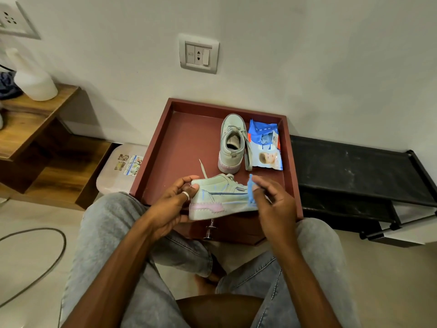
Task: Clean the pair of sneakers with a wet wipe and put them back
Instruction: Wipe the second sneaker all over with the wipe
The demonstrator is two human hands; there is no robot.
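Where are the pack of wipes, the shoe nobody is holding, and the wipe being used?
Pack of wipes (pixel 266 147): head view, middle of its front.
Far shoe (pixel 230 160): head view, back of its heel.
Wipe (pixel 250 194): head view, middle of the blue strip.

held sneaker (pixel 220 197): pale green with pink heel trim, lying on its side over the tray's (pixel 151 150) near edge, heel resting in the left hand (pixel 175 204)
second sneaker (pixel 233 143): standing upright in the tray, heel facing the person
wet wipe (pixel 251 192): blue, crumpled, touching the held sneaker's toe end, hanging from the right hand's (pixel 272 200) pinch
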